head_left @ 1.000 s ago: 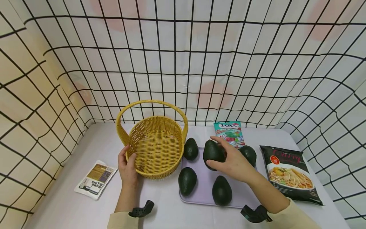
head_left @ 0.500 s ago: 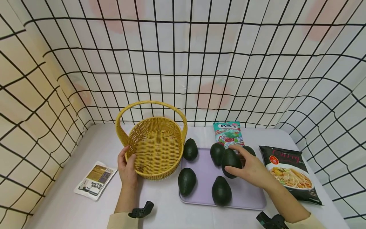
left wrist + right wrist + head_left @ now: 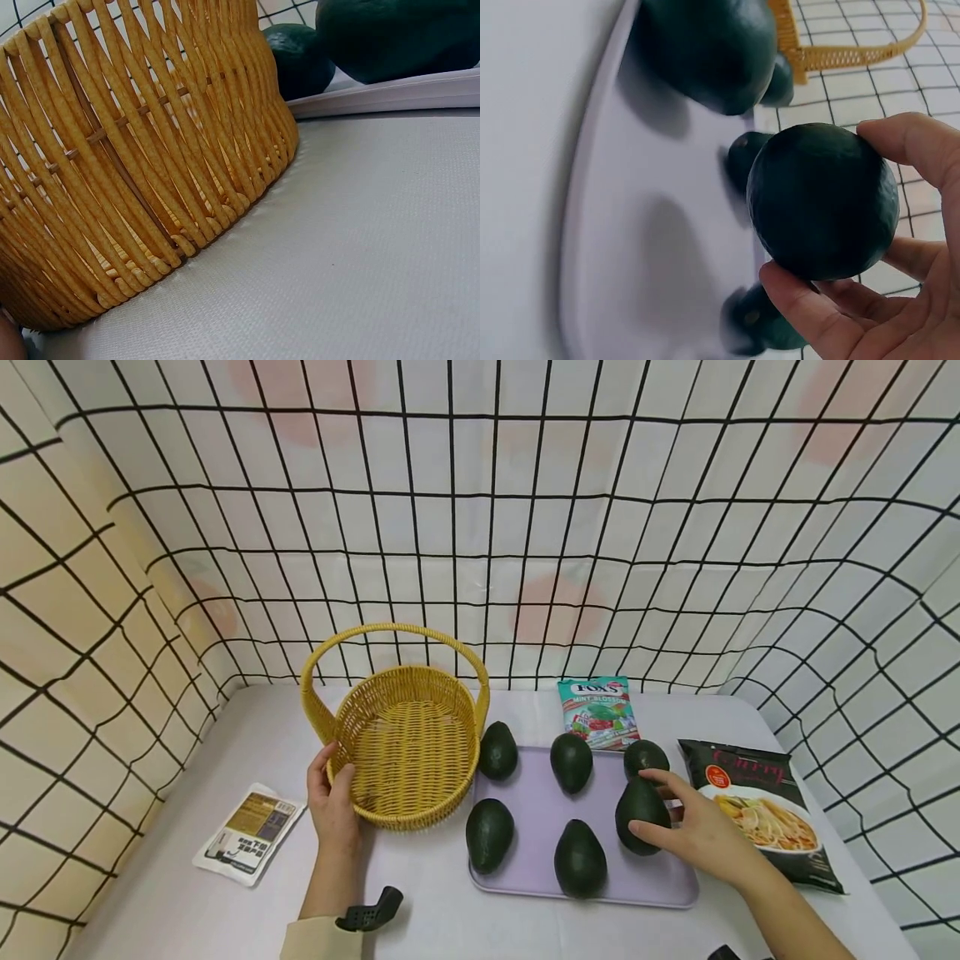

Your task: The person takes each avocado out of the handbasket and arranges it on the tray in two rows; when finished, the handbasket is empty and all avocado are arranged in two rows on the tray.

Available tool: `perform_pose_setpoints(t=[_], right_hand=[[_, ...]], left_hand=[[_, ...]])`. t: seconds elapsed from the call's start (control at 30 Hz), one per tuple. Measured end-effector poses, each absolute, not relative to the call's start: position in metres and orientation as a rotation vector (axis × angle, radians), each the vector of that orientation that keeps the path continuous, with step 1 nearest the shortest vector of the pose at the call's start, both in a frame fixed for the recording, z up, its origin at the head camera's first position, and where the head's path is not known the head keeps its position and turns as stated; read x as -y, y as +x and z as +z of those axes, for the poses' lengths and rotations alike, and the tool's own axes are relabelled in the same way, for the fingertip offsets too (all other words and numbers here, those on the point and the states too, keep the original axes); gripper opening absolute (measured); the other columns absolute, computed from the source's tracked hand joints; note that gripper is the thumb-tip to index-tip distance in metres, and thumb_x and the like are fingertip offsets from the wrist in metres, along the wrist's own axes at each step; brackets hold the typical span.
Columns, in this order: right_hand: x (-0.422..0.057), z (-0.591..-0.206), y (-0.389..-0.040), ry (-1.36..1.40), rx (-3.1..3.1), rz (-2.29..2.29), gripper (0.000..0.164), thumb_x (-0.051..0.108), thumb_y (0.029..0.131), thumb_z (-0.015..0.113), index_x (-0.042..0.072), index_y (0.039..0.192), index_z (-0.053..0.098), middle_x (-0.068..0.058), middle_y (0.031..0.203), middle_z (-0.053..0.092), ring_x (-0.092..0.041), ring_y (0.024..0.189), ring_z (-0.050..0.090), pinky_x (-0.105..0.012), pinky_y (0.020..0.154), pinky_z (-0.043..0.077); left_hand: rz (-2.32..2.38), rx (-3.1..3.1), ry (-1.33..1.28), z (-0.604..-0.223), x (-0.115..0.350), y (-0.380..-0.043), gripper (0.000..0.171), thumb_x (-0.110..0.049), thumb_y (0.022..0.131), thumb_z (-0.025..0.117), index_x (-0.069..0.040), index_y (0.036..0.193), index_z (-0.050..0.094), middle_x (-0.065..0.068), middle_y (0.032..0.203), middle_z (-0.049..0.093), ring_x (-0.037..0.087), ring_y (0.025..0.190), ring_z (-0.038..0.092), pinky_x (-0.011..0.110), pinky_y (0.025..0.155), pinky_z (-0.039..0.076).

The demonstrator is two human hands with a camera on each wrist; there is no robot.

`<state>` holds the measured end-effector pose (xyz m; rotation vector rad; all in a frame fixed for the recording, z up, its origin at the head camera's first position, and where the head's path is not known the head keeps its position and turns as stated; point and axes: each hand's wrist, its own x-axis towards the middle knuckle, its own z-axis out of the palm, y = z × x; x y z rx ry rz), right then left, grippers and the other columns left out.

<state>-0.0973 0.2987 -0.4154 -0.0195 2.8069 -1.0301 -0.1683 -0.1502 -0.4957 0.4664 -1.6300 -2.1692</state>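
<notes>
My right hand holds a dark green avocado between thumb and fingers over the right part of the lilac tray. In the right wrist view this avocado appears raised off the tray, and a shadow falls beneath it. Several more avocados lie on the tray, including one at the front and another at the back. My left hand grips the near left rim of a yellow woven basket, thumb inside. The left wrist view shows the basket's woven side close up.
A teal candy bag lies behind the tray, and a black noodle packet to its right. A white and brown pouch is at the left. Black wire mesh surrounds the table's back and sides.
My right hand has carried the avocado rightward and a little nearer, from the tray's back middle to its right part. The left hand and basket stay in place.
</notes>
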Motion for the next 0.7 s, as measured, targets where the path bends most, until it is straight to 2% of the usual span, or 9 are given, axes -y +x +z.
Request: perform_pose_setpoints(t=[0.13,0.3,0.4,0.6,0.7], right_hand=[[-0.309,-0.422,-0.092,-0.008,-2.769,-1.060,0.079,0.040,0.086,0.081,0.017,0.151,0.043,-0.025,0.134,0.058,-0.024,0.099,0.067,-0.032,0.072,0.052],[-0.320,-0.428,-0.085,-0.023,-2.752,-0.999,0.080,0.042,0.085,0.080,0.014,0.151,0.044,-0.027,0.134,0.058,-0.030,0.103,0.068,-0.041,0.078,0.055],[-0.325,-0.432,-0.082,-0.025,-2.744,-0.978,0.079,0.043,0.085,0.081,0.014,0.149,0.045,-0.026,0.132,0.060,-0.033,0.105,0.068,-0.046,0.080,0.057],[-0.330,-0.436,-0.077,0.013,-2.718,-0.926,0.080,0.045,0.082,0.082,0.014,0.148,0.048,-0.019,0.125,0.065,-0.030,0.106,0.067,-0.043,0.081,0.056],[-0.332,-0.437,-0.077,0.060,-2.693,-0.885,0.084,0.048,0.082,0.082,0.015,0.150,0.047,-0.018,0.127,0.064,-0.031,0.109,0.066,-0.047,0.084,0.057]], left_hand=[[-2.170,1.633,0.462,-0.495,0.150,-0.168,0.042,-0.011,0.101,0.052,-0.022,0.141,0.052,0.003,0.159,0.036,0.022,0.145,0.037,0.012,0.094,0.043],[-2.169,1.630,0.466,-0.494,0.149,-0.167,0.041,-0.011,0.101,0.052,-0.021,0.140,0.052,0.004,0.157,0.038,0.021,0.142,0.039,0.013,0.094,0.045],[-2.170,1.645,0.471,-0.493,0.149,-0.167,0.041,-0.012,0.102,0.052,-0.022,0.141,0.051,0.005,0.157,0.037,0.021,0.140,0.041,0.014,0.094,0.047],[-2.165,1.660,0.465,-0.493,0.149,-0.167,0.041,-0.011,0.102,0.051,-0.021,0.142,0.050,0.006,0.158,0.036,0.023,0.141,0.041,0.015,0.095,0.049],[-2.158,1.667,0.469,-0.493,0.149,-0.166,0.041,-0.011,0.102,0.051,-0.022,0.141,0.051,0.005,0.158,0.036,0.023,0.143,0.040,0.014,0.095,0.048]])
